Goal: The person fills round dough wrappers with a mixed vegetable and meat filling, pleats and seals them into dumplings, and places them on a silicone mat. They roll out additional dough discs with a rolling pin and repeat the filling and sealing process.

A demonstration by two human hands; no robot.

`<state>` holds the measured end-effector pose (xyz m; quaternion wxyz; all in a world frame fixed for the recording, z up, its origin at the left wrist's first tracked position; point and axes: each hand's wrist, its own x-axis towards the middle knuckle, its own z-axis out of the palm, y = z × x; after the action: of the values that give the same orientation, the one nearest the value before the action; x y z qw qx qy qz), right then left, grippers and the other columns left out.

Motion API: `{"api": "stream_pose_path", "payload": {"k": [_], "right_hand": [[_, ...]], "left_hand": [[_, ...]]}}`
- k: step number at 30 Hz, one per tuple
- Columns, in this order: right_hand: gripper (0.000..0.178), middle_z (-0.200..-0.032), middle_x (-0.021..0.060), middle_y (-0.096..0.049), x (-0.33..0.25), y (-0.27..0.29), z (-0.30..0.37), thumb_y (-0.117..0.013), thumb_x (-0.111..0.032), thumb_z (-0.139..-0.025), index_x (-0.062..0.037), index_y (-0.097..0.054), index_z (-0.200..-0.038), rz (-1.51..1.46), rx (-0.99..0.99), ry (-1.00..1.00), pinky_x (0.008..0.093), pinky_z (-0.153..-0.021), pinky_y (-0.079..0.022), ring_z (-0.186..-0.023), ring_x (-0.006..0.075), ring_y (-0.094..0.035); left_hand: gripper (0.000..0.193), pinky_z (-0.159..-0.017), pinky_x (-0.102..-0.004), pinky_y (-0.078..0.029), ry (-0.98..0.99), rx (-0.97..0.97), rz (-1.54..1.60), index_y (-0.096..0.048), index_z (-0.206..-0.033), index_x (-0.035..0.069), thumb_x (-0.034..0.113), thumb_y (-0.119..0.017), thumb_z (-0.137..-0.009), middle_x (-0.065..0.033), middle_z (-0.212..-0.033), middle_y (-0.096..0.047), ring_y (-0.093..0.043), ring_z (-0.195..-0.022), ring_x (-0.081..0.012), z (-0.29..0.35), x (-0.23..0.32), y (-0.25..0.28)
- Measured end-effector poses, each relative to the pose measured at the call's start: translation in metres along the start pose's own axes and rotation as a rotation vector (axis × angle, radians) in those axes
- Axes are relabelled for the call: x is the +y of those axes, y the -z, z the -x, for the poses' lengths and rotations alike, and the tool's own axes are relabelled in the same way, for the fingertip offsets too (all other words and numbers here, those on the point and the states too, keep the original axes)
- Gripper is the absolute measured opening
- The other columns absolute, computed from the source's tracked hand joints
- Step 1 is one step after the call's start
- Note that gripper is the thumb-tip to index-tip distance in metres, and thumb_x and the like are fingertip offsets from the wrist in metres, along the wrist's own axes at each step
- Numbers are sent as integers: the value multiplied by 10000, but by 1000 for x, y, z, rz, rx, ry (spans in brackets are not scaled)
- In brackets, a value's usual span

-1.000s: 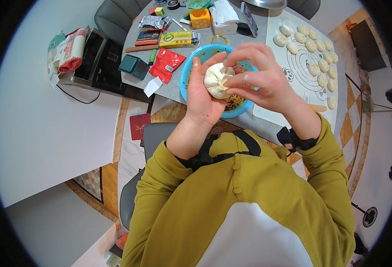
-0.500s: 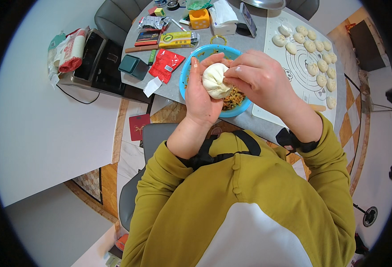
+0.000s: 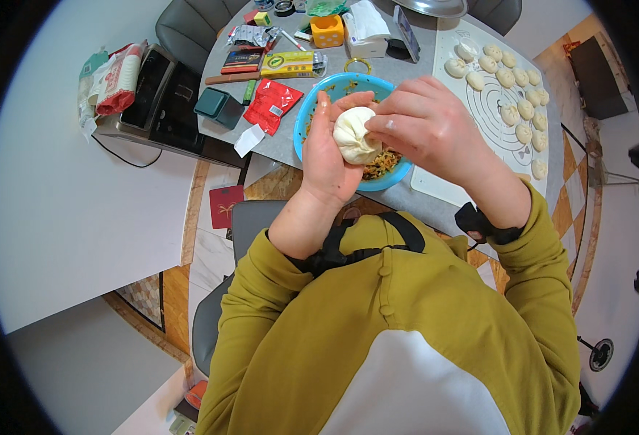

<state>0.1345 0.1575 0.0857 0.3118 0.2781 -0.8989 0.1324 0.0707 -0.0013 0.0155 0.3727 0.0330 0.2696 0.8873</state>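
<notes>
A round, pleated stuffed bun point(image 3: 354, 138) of pale dough rests in my left hand point(image 3: 324, 161), whose palm and fingers cup it from the left and below. My right hand point(image 3: 432, 130) pinches the gathered dough at the bun's right side between thumb and fingertips. Both hands are above a blue basin point(image 3: 300, 138) that holds a chopped orange-and-green filling point(image 3: 382, 165). The bun and my hands hide much of the filling. Several shaped buns point(image 3: 525, 109) sit in loose rows on a white marked dough mat point(image 3: 439, 163) to the right.
Left of the basin lie a red packet point(image 3: 272, 105), a dark green box point(image 3: 218, 107) and a yellow box point(image 3: 288, 64). Behind it stand a yellow cube holder point(image 3: 327, 32), a tissue pack point(image 3: 365, 32) and a propped phone point(image 3: 406, 34). A grey chair point(image 3: 251, 225) is close on my left.
The bun has shifted slightly right in my left hand. My right hand has risen a little and moved slightly right, its fingers still at the pleats.
</notes>
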Motion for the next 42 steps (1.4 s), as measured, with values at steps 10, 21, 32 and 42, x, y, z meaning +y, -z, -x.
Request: {"api": "stream_pose_path", "payload": {"k": [10,21,32,42], "right_hand": [[143,-927,-26,-661,4,5,-4,-724,-135,-704,-119,-686,-841,-7,-87,102,320,-784,-473,-847,171,-605],[115,-857,-21,-593,16,0,-8,-710,-154,-713,-109,-677,-813,-58,-121,257,323,-755,-462,-877,178,-591],[234,-967,-8,-649,6,4,-2,-820,-192,-694,-106,-664,-846,-87,-11,54,351,-719,-445,-862,210,-591],[232,-893,6,-618,-21,-33,5,-829,-227,-705,-105,-666,-815,-38,210,-215,373,-723,-437,-845,233,-593]], "left_hand": [[634,-816,-379,-573,190,-36,-26,-633,-1179,23,528,-261,-1086,-101,-1079,-683,-675,-948,-210,0,10,-3],[522,-871,-352,-596,362,-39,-293,-520,-1315,85,479,-253,-1099,-79,-1175,-661,-677,-1058,-206,-8,23,7],[575,-858,-389,-576,233,69,-56,-585,-1234,45,503,-269,-1089,-117,-1109,-679,-679,-993,-240,-11,13,0],[553,-957,-410,-524,-243,27,90,-609,-1140,57,507,-292,-1085,-139,-1089,-663,-645,-1064,-271,-7,-7,-4]]}}
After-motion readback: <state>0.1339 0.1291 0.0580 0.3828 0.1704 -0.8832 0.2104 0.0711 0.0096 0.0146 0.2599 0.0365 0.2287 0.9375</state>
